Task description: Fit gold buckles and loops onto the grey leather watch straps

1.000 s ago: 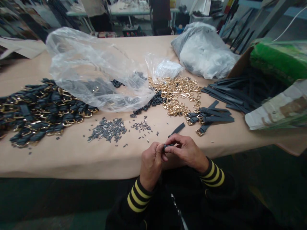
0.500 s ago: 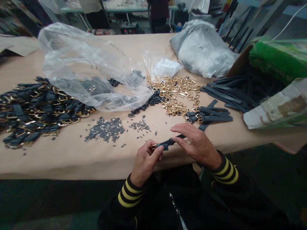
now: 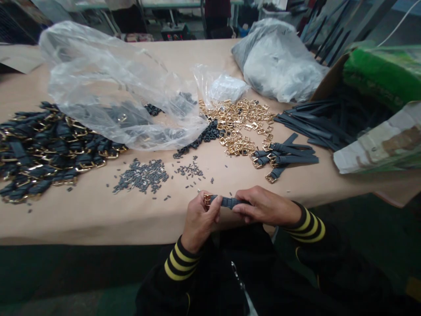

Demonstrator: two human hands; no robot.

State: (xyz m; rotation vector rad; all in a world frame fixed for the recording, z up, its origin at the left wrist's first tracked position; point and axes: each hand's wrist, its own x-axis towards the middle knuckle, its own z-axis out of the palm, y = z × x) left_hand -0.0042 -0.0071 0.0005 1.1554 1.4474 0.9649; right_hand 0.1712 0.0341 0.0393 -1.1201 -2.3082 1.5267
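Observation:
Just over the table's front edge, a dark blue-grey buckle strap (image 3: 228, 202) is stretched level between my two hands. My left hand (image 3: 201, 215) pinches its left end, where a gold buckle (image 3: 207, 200) shows beside the thumb. Fingers of my right hand (image 3: 263, 205) are closed on the strap's other end, which they partly hide. A narrow loop sits around the strap between the hands. Beyond my right hand lie several straps with gold buckles (image 3: 283, 153). Small dark pieces (image 3: 143, 175) are scattered ahead and to the left.
A heap of buckled straps (image 3: 49, 151) covers the table's left side. Loose gold buckles (image 3: 243, 120) lie mid-table beside dark loops (image 3: 207, 134). A clear plastic bag (image 3: 115, 92) and a filled bag (image 3: 279, 61) stand behind. At right, a box (image 3: 378, 140) holds long straps (image 3: 315, 120).
My right hand has come down from its raised, spread pose and closed on the strap. The strap now lies level, its buckle more visible. The view has shifted slightly.

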